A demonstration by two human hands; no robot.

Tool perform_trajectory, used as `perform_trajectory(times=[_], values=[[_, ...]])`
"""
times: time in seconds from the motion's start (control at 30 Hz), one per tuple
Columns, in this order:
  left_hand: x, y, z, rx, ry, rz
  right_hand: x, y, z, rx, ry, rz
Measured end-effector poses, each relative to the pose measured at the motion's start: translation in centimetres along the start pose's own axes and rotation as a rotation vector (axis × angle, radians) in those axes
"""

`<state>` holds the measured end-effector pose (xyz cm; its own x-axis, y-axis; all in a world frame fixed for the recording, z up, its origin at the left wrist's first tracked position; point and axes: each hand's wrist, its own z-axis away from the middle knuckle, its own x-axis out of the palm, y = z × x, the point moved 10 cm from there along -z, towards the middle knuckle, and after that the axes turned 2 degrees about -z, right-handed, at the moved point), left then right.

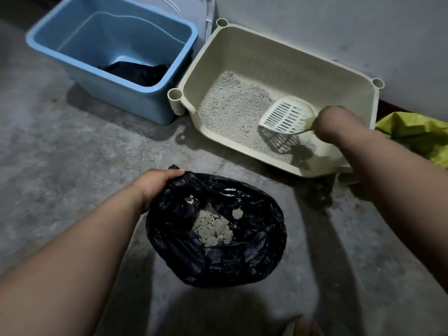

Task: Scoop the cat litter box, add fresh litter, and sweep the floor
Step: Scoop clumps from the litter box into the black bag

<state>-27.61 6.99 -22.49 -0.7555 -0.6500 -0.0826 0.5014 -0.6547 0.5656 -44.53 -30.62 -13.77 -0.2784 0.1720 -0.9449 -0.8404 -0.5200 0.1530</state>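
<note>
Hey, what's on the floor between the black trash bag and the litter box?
Only bare concrete floor in the head view, between the black bag and the litter box; nothing lies there.

We're counting two hands here, left hand (157, 187) and right hand (339, 124), plus one cream litter box (242, 40), one white scoop (286, 115), one black bag (218, 263), one blue tub (121, 98) and one yellow-green sack (417, 132).
</note>
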Motion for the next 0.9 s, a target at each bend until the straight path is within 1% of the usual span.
perform_trajectory(times=[0.13,0.2,0.27,0.4,0.5,0.57,0.67,0.8,0.83,0.9], values=[[-0.2,-0.5,-0.6,-0.010,0.001,-0.011,0.2,2.5,-1.4,0.104,-0.058,0.135],[0.0,-0.7,-0.8,-0.017,-0.002,-0.006,1.0,2.6,-1.9,0.122,-0.110,0.132],[-0.1,-0.9,-1.1,-0.024,0.002,-0.010,1.8,1.7,-2.4,0.110,-0.126,0.071],[-0.3,-1.1,-1.7,-0.014,0.020,-0.030,2.5,-2.8,-3.7,0.042,-0.117,-0.105],[-0.2,-1.2,-1.8,-0.018,0.016,-0.012,3.4,-6.3,-4.7,0.004,-0.164,-0.278],[-0.2,-1.2,-1.9,-0.020,0.019,-0.005,3.6,-8.4,-5.0,-0.021,-0.176,-0.318],[-0.4,-1.2,-2.0,-0.019,0.035,-0.011,3.4,-10.9,-5.1,-0.069,-0.156,-0.306],[-0.2,-1.1,-2.5,-0.013,0.054,0.004,4.3,-11.0,-5.2,-0.091,-0.133,-0.406],[-0.1,-1.0,-2.7,-0.007,0.055,0.005,4.7,-10.7,-5.1,-0.095,-0.133,-0.462],[0.1,-0.7,-2.9,0.009,0.060,0.001,5.3,-10.1,-4.3,-0.092,-0.132,-0.648]])
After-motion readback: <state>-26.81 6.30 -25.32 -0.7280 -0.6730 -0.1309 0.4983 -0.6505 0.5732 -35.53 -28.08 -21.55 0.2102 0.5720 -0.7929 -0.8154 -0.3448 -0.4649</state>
